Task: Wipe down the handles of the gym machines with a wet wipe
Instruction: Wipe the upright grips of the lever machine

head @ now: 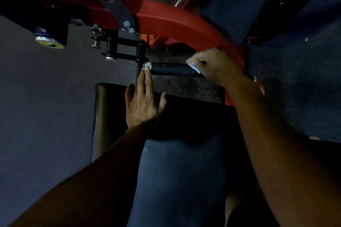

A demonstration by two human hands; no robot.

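A black machine handle [170,68] with a silver end cap lies level in the middle of the view, fixed to a curved red frame arm [177,24]. My right hand [214,64] grips the handle's right end with a white wet wipe [193,66] between fingers and grip; only a corner of the wipe shows. My left hand [143,101] reaches up with straight fingers, and its fingertips touch the silver end cap at the handle's left end.
A black padded seat [110,112] lies below the handle, under my left hand. A black bracket with bolts [121,46] hangs left of the handle. A yellow-marked knob [49,42] sits further left. Dark speckled rubber floor surrounds the machine. My leg fills the lower middle.
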